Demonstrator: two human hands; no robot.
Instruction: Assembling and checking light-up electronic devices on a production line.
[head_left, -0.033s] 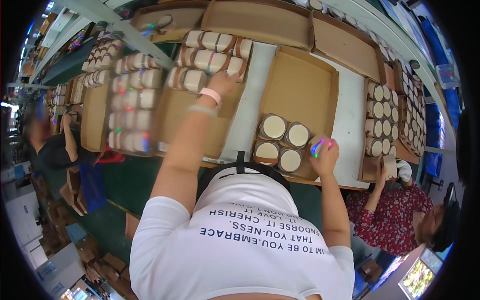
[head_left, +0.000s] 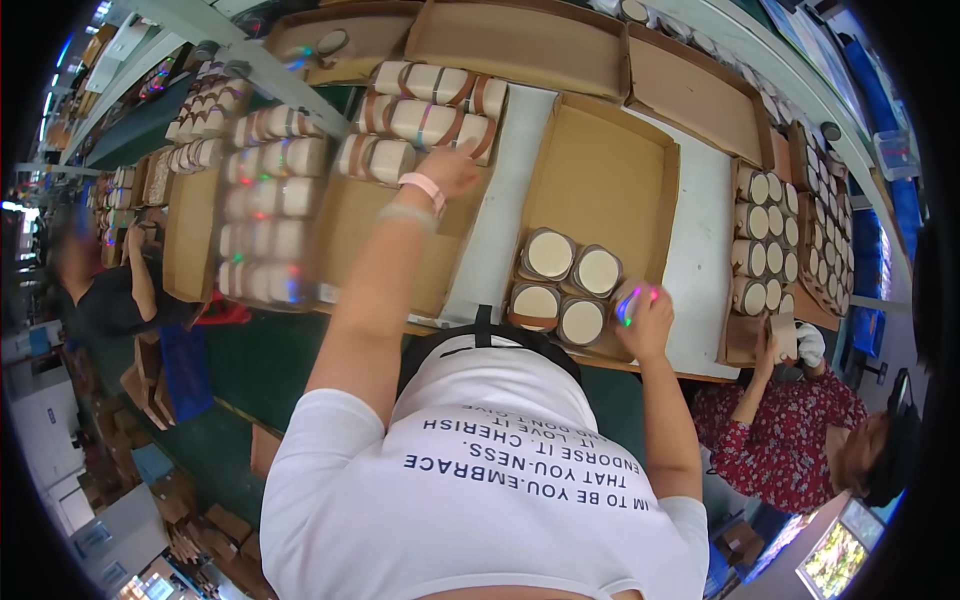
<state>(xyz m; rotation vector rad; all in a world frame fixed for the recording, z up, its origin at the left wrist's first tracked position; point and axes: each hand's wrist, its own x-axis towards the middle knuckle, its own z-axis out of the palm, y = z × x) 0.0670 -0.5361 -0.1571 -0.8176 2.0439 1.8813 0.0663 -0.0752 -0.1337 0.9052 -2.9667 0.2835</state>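
My left hand, a pink band at its wrist, reaches to the near right of banded cream candles lying on their sides in the left cardboard tray. Its fingers stretch out against the end candle; whether they grip it is unclear. My right hand is closed round a jar candle glowing pink, blue and green, partly covered by the fingers. That candle is at the right edge of the middle cardboard tray, beside several upright candles with round cream tops.
Left of the trays, rows of cream candles show coloured lights. Cardboard trays line the back. At right, a co-worker in a floral top handles a piece beside candle rows. Another person works at far left. A metal post crosses the upper left.
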